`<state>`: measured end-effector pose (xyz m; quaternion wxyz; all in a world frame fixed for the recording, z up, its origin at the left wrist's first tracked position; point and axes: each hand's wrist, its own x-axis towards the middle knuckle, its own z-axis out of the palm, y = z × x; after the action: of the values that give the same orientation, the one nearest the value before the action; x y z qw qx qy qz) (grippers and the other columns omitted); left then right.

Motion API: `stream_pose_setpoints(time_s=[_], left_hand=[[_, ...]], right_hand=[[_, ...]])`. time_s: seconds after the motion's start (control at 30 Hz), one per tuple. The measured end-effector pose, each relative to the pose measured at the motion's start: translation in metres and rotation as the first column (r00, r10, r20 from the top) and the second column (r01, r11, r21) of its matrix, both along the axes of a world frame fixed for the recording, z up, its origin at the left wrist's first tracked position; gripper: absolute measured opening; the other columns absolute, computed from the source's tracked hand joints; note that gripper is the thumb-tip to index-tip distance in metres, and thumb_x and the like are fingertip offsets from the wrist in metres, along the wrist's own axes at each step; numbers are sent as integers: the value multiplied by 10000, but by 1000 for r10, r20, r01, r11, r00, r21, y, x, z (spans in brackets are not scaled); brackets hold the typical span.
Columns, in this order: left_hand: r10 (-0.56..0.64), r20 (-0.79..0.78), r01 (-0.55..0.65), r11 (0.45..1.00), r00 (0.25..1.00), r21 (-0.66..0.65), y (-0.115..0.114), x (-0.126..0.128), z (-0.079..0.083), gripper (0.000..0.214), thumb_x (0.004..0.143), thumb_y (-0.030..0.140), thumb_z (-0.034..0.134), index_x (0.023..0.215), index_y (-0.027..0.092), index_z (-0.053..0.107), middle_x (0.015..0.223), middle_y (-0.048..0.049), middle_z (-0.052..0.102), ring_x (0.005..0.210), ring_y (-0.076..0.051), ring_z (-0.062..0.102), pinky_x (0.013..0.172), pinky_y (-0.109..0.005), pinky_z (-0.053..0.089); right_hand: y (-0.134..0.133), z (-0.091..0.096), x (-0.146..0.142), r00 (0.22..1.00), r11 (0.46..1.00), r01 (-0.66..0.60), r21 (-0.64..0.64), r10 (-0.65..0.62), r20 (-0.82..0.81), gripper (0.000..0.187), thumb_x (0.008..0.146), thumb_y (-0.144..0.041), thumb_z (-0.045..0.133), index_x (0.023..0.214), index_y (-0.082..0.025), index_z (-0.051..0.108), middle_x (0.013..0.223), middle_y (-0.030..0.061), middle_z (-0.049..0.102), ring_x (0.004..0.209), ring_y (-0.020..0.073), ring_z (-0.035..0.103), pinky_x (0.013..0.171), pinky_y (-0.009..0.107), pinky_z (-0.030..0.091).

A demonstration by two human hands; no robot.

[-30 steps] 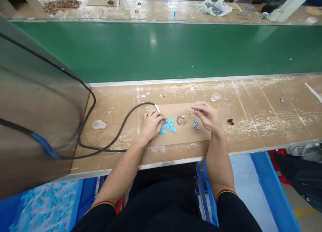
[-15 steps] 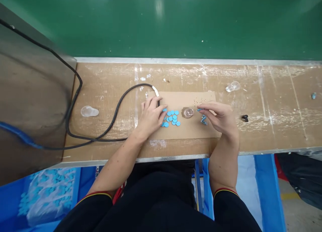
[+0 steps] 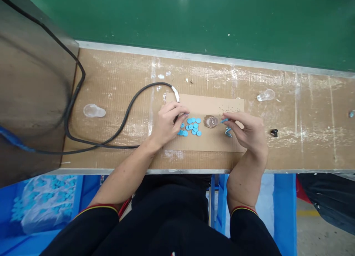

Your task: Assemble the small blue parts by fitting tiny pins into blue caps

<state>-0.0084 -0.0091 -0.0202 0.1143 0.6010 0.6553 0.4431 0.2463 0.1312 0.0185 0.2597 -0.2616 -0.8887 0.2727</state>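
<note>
Right hand (image 3: 249,130): thumb and index pinch blue piece (image 3: 224,120); cup (image 3: 212,122) just left of fingertips. Left hand (image 3: 168,123): fingers curled, cannot tell whether gripping; discs (image 3: 195,125) beside fingertips, toward body.

Bright, even light; glare streaks on benchtop (image 3: 313,111)

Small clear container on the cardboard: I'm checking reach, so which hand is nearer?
Right. The right hand pinches a small blue piece just right of the clear container; the left hand is farther away, left of it across the blue discs.
</note>
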Motion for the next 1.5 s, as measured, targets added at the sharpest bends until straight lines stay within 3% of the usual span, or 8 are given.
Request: stream_pose_setpoints(time_s=[0.13,0.37,1.07,1.33,1.5], left_hand=[[-8,56,4,997,998,73,0,1,4,168,1021,202,567,983,205,731,940,-27,765,850,-151,693,772,-304,548],[-30,70,21,992,997,123,1,2,3,212,1053,218,530,981,204,728,933,-31,772,851,-144,709,757,-288,559],[-28,74,20,994,997,105,0,2,5,215,1040,199,531,974,205,735,938,-28,775,838,-144,705,752,-293,559],[-41,103,29,993,994,117,0,2,3,212,1034,181,537,999,211,744,961,-29,777,859,-150,714,779,-305,582],[-26,94,15,993,995,116,0,3,4,217,1041,202,531,972,209,736,944,-31,779,831,-143,708,754,-298,567]], right_hand=[[-2,0,-1,999,999,39,-25,-40,-19,82,957,-279,723,961,-297,804,889,8,824,762,199,769,707,345,642],[-1,2,-4,1000,999,4,-32,-4,-18,81,949,-284,734,918,-300,808,909,6,836,810,214,792,738,366,657],[-1,4,-7,998,997,-52,-48,51,-26,99,938,-240,743,903,-310,805,884,-10,835,773,197,790,719,346,653],[-2,1,-2,983,994,107,-34,-111,-150,44,896,-325,792,882,-284,790,819,7,814,679,190,736,632,351,615],[-3,1,-3,993,997,60,-43,-64,-95,17,881,-292,801,897,-289,795,796,-4,808,656,182,725,630,344,614]])
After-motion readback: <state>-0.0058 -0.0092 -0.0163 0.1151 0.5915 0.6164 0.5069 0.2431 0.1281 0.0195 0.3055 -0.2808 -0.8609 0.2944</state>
